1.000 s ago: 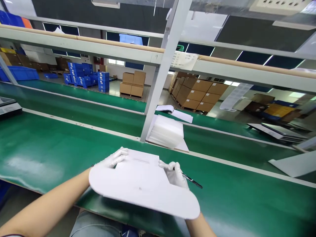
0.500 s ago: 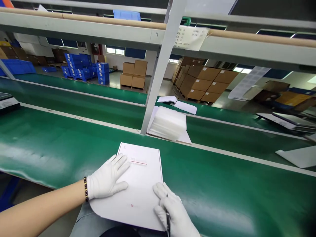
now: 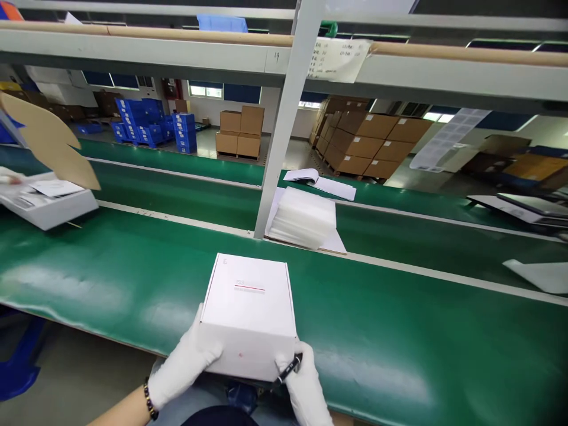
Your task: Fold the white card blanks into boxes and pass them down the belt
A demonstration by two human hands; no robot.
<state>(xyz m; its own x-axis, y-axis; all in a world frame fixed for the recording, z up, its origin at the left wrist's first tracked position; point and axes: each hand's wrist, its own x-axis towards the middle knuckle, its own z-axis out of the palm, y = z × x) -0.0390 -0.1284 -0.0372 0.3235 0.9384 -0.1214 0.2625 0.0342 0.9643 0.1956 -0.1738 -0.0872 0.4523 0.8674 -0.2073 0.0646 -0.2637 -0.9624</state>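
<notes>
A closed white cardboard box (image 3: 248, 299) with a thin red line and grey print on its lid rests at the front edge of the green bench, its front flap folded down. My gloved left hand (image 3: 190, 352) grips its front left corner, thumb on the front face and the other fingers partly hidden along the side. At the front right corner, my gloved right hand (image 3: 304, 376) presses against the box while holding a black pen (image 3: 289, 368) between thumb and fingers.
Ahead of the box, white foam sheets (image 3: 304, 216) are stacked by a grey upright post (image 3: 284, 118). An open white box (image 3: 53, 204) with a raised brown flap stands at left, a blurred gloved hand (image 3: 9, 177) beside it. Paper (image 3: 539, 275) lies at right.
The front flap, spread out before, is now folded down and the box is shut. Both hands have moved to its front corners. An open box has come into view at left.
</notes>
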